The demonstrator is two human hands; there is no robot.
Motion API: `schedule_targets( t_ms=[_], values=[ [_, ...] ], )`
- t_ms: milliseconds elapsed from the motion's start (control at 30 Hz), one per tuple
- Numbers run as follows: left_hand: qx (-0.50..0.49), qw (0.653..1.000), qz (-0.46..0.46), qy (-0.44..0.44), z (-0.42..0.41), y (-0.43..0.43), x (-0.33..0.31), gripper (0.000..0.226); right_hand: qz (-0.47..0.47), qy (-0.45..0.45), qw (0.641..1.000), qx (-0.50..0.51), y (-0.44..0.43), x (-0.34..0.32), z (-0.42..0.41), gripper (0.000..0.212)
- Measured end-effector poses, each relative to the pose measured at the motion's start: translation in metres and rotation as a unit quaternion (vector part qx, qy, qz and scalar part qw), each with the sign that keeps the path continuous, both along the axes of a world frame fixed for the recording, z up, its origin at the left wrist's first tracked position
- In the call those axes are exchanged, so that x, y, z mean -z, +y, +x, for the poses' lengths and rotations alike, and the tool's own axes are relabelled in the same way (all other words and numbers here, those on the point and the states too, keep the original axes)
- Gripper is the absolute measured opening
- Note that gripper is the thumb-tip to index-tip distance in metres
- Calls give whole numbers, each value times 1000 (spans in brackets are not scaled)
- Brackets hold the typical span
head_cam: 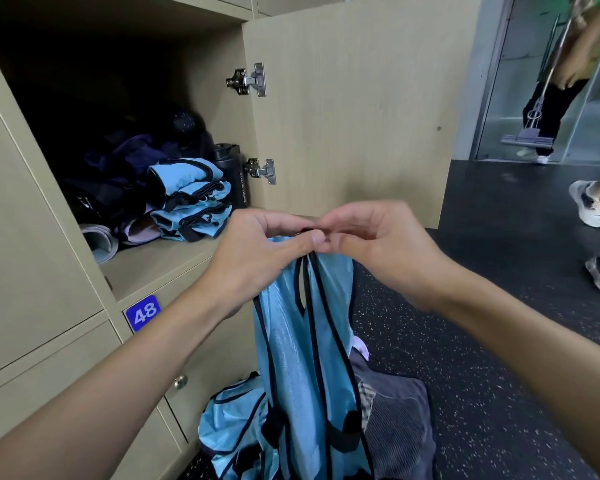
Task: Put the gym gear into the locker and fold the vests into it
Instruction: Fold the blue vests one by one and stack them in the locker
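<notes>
Both hands were up in front of the open beige locker, and between them hung 1 light blue mesh vest with black trim. The left hand and the right hand met knuckle to knuckle at its top. Thumb and forefinger of each pinched the black-edged shoulder straps together, the other fingers curled in. The vest dropped straight down from that pinch, thin and faintly shiny, its 2 straps side by side with a narrow slit between them. Its lower end reached the heap on the floor.

Inside the locker, towards the right of the shelf, sat a stack of folded light blue vests, 3 by the look of it, with black trim showing at each fold. Just right of the stack stood 1 black sport bottle, upright by the side wall. Behind and left of the stack lay a bundle of dark navy clothing, and at the front left 1 rolled grey mat, end-on.

The pale wood locker door stood wide open on 2 metal hinges. Below the shelf was 1 blue number plate reading 48. On the dark speckled floor lay at least 1 more crumpled light blue vest, beside 1 grey ribbed garment. Far right, 1 other person held a mop.
</notes>
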State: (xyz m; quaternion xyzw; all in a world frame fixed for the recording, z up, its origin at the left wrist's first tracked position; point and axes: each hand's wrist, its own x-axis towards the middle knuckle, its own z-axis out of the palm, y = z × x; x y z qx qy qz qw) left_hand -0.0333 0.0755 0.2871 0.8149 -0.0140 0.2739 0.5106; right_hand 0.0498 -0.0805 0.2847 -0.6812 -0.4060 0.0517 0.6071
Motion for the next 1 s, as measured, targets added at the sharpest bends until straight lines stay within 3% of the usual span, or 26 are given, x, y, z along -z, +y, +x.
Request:
schedule_targets(
  t_ms=[133, 200, 300, 367, 633, 867, 1000],
  values=[
    [-35, 999, -17, 3, 2, 4, 1, 10, 18, -5, 999, 40, -3, 2, 4, 15],
    [-33, 999, -28, 9, 1, 5, -1, 11, -25, -20, 998, 55, -6, 1, 8, 27],
    [-5, 999, -41, 16, -3, 5, -4, 14, -66, 45, 996, -32, -13, 2, 10, 50],
    [12, 999, -41, 22, -5, 4, -5, 15, -58, 58, 995, -64, -16, 3, 11, 53],
    [-13, 999, -47, 24, 2, 1, -3, 13, -79, 13, 997, 13, -15, 2, 13, 5],
    [-18, 999, -4, 32, 12, -15, -2, 5, -48, -17, 995, 81, -30, -2, 15, 8],
    [-27, 999, 13, 28, 19, -18, -10, 14, -68, -38, 993, 87, -50, -4, 18, 9]
  ],
)
